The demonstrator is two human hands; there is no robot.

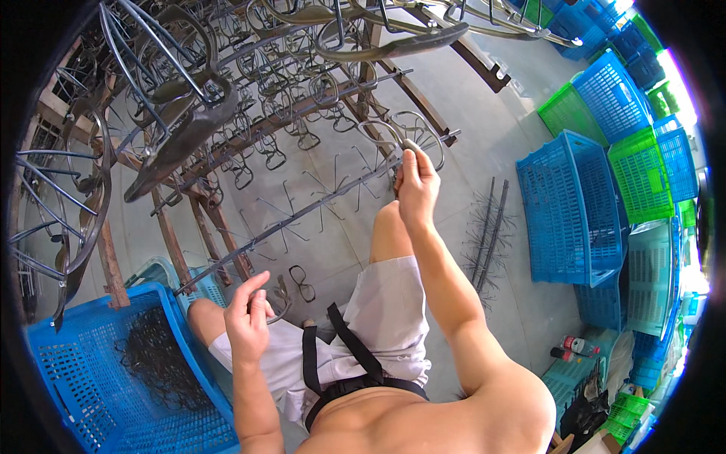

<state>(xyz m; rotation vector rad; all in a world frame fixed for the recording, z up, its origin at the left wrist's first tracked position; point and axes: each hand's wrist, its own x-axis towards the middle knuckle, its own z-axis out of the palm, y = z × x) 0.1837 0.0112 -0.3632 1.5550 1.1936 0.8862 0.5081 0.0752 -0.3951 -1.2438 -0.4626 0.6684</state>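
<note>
Wire eyeglass frames [404,136] are what we work with: our right hand [416,185] pinches one at its bridge, fingers closed on it, against the far end of the pronged rack bar [302,216]. Our left hand [248,321], nearer our lap, has thumb and fingers closed on another frame [281,303]. Beside that hand sits a blue crate [91,378] of dark frames. We judge the frames light, thin and springy, easily bent, so best gripped at the bridge.
</note>
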